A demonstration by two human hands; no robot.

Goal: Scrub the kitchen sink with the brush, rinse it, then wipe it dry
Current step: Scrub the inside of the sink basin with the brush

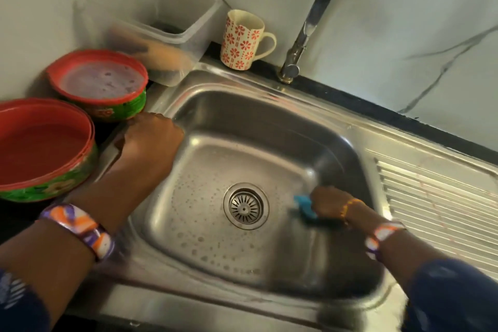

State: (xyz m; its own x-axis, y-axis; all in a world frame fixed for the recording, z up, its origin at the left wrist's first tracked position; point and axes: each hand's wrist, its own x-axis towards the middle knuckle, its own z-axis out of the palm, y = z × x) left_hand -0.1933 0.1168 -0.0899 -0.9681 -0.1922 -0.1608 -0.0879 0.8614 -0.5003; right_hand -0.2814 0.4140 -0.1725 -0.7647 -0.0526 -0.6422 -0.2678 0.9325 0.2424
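Steel sink [269, 127], single basin with drain strainer [245, 205] at the centre of the floor; soapy droplets over the floor, front rim smeared by motion blur. Right hands entry: right hand [327, 201] low in the basin against the right wall, fingers curled round a blue brush [304, 206]; only the blue end visible beside the strainer, bristles and handle hidden under the hand and blurred. Left hand [151, 137] on the left rim of the sink, knuckles up, fingers folded over the edge; whether anything lies under them not discernible. Patterned bangle [80, 226] on the left wrist, a matching one [382, 234] on the right; dark blue sleeves cut off by the lower frame edge. Tap [312, 21] at the back rim, spout turned right, no water visible. Floral mug [242, 40] upright on the worktop left of the tap. Translucent plastic tub [172, 16] in the back corner, contents indistinct; an orange-brown blurred object against its front, not identifiable. Two red-rimmed bowls left of the sink: rear bowl [99, 83] holding cloudy liquid, near bowl [40, 148] cut off by the left edge. Ribbed drainboard [436, 202] at right, partly out of frame.
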